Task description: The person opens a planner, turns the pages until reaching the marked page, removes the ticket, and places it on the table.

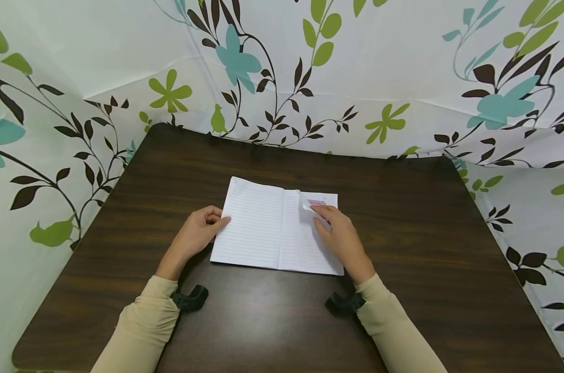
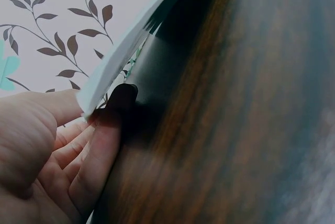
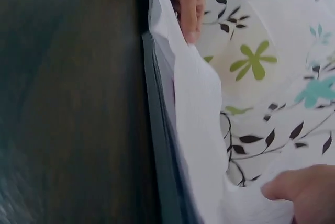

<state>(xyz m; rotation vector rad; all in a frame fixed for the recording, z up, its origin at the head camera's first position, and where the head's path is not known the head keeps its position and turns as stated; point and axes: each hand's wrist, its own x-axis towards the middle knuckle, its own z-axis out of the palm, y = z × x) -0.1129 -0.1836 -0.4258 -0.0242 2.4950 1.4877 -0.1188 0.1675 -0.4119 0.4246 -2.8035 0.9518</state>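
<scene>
An open notebook with ruled white pages lies on the dark wooden table. Its left edge is held by my left hand, thumb on top. In the left wrist view, the fingers of that left hand reach beneath the notebook. Over the right-hand side, my right hand pinches the upper outer corner of a page, which is lifted and bent. Behind that corner a pink patch shows on the sheet below; what it is cannot be made out. The right wrist view shows the raised page edge-on.
The dark wooden table extends around the notebook on all sides. Behind it hangs a white cloth printed with leaves, flowers and birds. A black wrist band sits on the left wrist and another band on the right.
</scene>
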